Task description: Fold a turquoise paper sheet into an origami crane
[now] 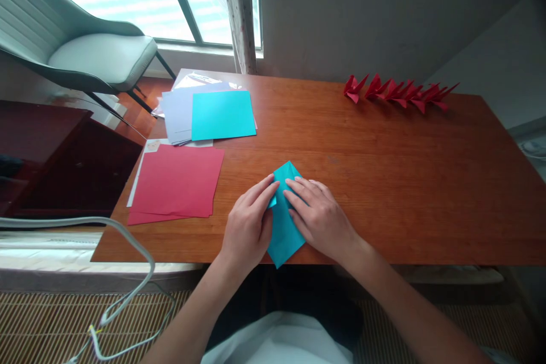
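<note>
A turquoise sheet of origami paper [285, 233], folded into a long kite-like shape, lies near the table's front edge between my hands. At its left side my left hand [251, 219] grips the paper, thumb and fingers closed around a small raised flap [272, 201]. My right hand [319, 213] rests over the paper's right side, its fingers stretched out, slightly apart and touching the surface. The right thumb is hidden. Both hands cover parts of the paper's side edges, while its top and bottom points show.
Red paper sheets [177, 182] lie to the left on the wooden table [405, 193]. Behind them are pale sheets [178, 116] under a flat turquoise sheet [224, 115]. Several red folded paper cranes [401, 92] line the back right. A white cable [132, 239] loops at the left front.
</note>
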The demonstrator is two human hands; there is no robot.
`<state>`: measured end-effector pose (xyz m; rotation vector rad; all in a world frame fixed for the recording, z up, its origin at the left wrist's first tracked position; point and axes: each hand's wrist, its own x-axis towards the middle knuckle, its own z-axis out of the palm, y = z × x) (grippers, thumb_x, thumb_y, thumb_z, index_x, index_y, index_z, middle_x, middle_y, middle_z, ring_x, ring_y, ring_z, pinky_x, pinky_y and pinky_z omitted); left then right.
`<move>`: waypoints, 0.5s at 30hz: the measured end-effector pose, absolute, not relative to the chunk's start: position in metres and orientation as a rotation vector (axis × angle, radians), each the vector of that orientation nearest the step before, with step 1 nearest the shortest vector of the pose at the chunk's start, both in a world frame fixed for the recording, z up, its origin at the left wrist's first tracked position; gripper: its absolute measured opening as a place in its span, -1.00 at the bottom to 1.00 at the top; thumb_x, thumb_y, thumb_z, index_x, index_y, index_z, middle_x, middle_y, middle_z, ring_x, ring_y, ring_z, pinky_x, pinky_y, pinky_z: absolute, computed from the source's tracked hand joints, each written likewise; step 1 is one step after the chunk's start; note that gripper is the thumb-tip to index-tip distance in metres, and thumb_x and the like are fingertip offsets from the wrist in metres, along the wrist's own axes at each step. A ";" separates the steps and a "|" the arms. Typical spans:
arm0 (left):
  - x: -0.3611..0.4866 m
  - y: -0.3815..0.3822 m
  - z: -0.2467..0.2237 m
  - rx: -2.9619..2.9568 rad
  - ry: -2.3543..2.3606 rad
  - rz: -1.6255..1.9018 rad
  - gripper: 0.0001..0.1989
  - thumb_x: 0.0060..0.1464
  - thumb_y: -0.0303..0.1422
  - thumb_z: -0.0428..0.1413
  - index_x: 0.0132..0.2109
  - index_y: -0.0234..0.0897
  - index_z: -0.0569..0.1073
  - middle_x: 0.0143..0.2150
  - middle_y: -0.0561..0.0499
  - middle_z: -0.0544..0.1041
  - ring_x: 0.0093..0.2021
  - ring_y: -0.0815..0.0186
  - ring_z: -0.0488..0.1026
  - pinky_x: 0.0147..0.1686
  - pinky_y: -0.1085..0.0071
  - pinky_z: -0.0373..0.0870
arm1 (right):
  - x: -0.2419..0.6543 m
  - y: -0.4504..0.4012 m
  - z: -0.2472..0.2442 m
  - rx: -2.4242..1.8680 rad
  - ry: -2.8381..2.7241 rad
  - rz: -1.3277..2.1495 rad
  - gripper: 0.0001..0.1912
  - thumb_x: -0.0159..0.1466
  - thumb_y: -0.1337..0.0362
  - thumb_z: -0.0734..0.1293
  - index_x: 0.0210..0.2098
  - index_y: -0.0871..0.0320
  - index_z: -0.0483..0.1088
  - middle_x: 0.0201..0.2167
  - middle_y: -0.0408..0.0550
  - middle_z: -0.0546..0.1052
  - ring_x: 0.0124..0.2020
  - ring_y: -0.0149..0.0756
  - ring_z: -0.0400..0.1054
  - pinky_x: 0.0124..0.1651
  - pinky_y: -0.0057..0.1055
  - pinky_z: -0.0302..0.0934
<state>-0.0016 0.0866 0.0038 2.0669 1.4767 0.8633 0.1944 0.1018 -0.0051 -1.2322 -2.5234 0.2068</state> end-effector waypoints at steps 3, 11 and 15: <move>-0.001 0.083 0.002 1.960 1.514 0.984 -0.61 0.34 -0.45 -0.06 0.22 -0.20 0.44 0.33 -0.13 0.42 0.29 0.17 0.42 0.22 0.21 0.43 | 0.199 0.103 -0.006 -1.225 -2.514 0.241 -0.64 0.46 0.28 0.18 0.17 0.20 0.42 0.32 0.10 0.38 0.35 -0.03 0.22 0.36 0.01 0.12; 0.001 0.078 -0.008 2.240 1.474 1.018 -0.53 0.30 -0.51 0.01 0.31 -0.22 0.33 0.23 -0.14 0.52 0.18 0.19 0.50 0.12 0.23 0.48 | 0.201 0.105 -0.007 -1.270 -2.478 0.230 -0.58 0.43 0.26 0.23 0.22 0.29 0.38 0.30 0.17 0.39 0.29 0.02 0.23 0.31 0.00 0.16; 0.003 0.080 -0.011 2.439 1.408 0.885 -0.57 0.31 -0.52 0.00 0.28 -0.33 0.36 0.32 -0.23 0.43 0.32 0.10 0.37 0.20 0.15 0.43 | 0.198 0.110 -0.005 -1.359 -2.489 0.182 -0.54 0.41 0.23 0.25 0.23 0.32 0.36 0.30 0.17 0.38 0.23 0.07 0.23 0.23 0.00 0.20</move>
